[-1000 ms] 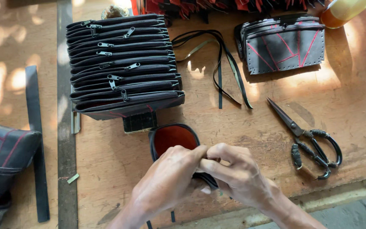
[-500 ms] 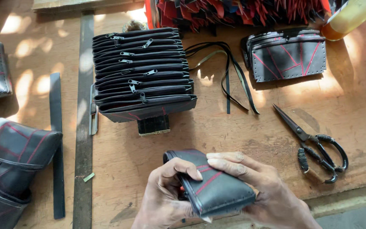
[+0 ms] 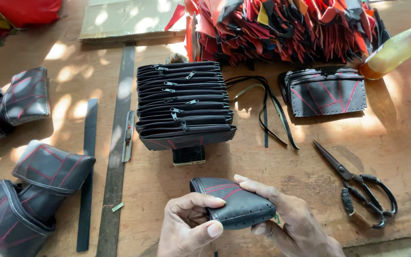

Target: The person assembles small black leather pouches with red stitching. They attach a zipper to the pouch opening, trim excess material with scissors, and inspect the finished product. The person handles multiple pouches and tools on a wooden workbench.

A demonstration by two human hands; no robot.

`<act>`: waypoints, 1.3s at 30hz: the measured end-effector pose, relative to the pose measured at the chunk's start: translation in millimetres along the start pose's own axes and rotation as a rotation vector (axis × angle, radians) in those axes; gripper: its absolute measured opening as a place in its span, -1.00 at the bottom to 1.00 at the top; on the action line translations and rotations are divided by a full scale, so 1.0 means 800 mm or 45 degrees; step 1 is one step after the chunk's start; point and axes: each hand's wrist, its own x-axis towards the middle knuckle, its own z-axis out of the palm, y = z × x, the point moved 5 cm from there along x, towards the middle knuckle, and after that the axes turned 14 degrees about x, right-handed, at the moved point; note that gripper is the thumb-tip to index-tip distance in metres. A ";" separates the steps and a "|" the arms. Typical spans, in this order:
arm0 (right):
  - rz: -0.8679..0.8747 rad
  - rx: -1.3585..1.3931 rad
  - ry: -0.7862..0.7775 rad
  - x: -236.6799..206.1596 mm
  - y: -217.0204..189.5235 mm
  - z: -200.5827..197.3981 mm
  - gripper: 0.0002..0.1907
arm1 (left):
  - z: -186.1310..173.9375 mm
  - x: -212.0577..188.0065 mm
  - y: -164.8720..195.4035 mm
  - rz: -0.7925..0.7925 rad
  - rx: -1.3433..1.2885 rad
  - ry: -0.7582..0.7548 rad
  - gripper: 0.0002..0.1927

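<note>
Now | both hands, left hand [image 3: 189,226] and right hand [image 3: 286,214], pinch one black pouch [image 3: 236,202] | zippered stack [image 3: 184,102] done at 12 o'clock | loose pouches [image 3: 29,185] wait at 9 o'clock

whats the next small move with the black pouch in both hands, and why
Probably set the black pouch down with the finished pouches on the left. Both the left hand and right hand grip it, it looks closed and shaped like those, and the table between is bare. That is a guess; they may first press its stitched edge flat.
</note>
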 end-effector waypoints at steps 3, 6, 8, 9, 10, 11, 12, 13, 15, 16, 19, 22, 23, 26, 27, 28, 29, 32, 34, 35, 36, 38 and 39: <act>0.152 0.099 0.025 -0.007 0.015 -0.003 -0.29 | 0.003 0.006 -0.006 0.045 -0.123 -0.016 -0.57; 0.251 0.148 0.034 -0.007 0.021 -0.003 -0.32 | 0.011 0.010 -0.005 0.060 -0.221 -0.031 -0.60; 0.265 0.182 0.037 -0.004 0.019 -0.003 -0.33 | 0.017 0.012 -0.004 0.076 -0.302 -0.046 -0.62; 0.268 0.211 0.043 -0.001 0.016 -0.004 -0.33 | 0.018 0.013 -0.005 0.062 -0.343 -0.041 -0.63; 0.272 0.241 0.049 0.002 0.013 -0.006 -0.33 | 0.019 0.013 -0.006 0.047 -0.384 -0.037 -0.64; 0.184 0.190 0.025 0.006 0.005 -0.007 -0.32 | 0.019 0.014 -0.008 0.035 -0.426 -0.031 -0.65; 0.092 0.137 0.002 0.010 -0.005 -0.007 -0.31 | 0.020 0.014 -0.004 0.124 -0.494 -0.103 -0.67; -0.001 0.082 -0.023 0.014 -0.013 -0.008 -0.30 | 0.019 0.013 -0.001 0.217 -0.561 -0.176 -0.69; -0.159 0.032 -0.121 0.025 -0.027 -0.006 -0.20 | 0.014 0.012 0.002 0.253 -0.832 -0.335 -0.66; -0.231 0.012 -0.168 0.029 -0.033 -0.004 -0.15 | 0.010 0.012 0.002 0.185 -1.041 -0.416 -0.60; -0.214 -0.067 -0.126 0.038 -0.042 -0.004 -0.23 | -0.008 0.005 0.000 -0.018 -1.082 -0.412 -0.42; 0.003 -0.343 -0.291 0.038 -0.038 -0.002 -0.28 | -0.030 -0.003 0.004 -0.186 -0.395 -0.440 -0.32; 0.010 -0.438 -0.324 0.037 -0.037 0.000 -0.28 | -0.035 -0.008 0.004 -0.241 -0.100 -0.464 -0.29; 0.132 -0.617 -0.432 0.040 -0.020 0.011 -0.27 | -0.064 -0.013 0.026 0.002 1.203 0.016 -0.42; 0.254 -0.601 -0.473 0.042 -0.008 0.019 -0.27 | -0.060 -0.018 0.030 0.033 1.187 -0.022 -0.43; 0.371 -0.589 -0.522 0.042 0.004 0.027 -0.26 | -0.053 -0.023 0.033 0.067 1.169 -0.050 -0.44; 0.284 -0.615 -0.497 0.044 0.004 0.031 -0.27 | -0.046 -0.022 0.036 0.117 1.152 -0.077 -0.44; 0.146 -0.669 -0.444 0.047 0.008 0.036 -0.25 | -0.024 -0.009 0.037 0.108 1.335 -0.083 -0.46; 0.269 -0.669 -0.417 0.042 0.015 0.030 -0.30 | -0.009 -0.001 0.040 0.144 1.228 -0.078 -0.48; 0.231 -0.689 -0.414 0.042 0.017 0.028 -0.32 | -0.002 0.005 0.041 0.169 1.178 -0.079 -0.49; 0.199 -0.705 -0.414 0.041 0.019 0.026 -0.34 | 0.003 0.009 0.039 0.139 1.132 -0.089 -0.51; 0.132 -0.687 -0.384 0.038 0.023 0.024 -0.40 | 0.010 0.012 0.032 0.074 1.039 -0.101 -0.54; 0.089 -0.658 -0.348 0.037 0.025 0.022 -0.43 | 0.012 0.013 0.032 0.124 1.119 -0.072 -0.56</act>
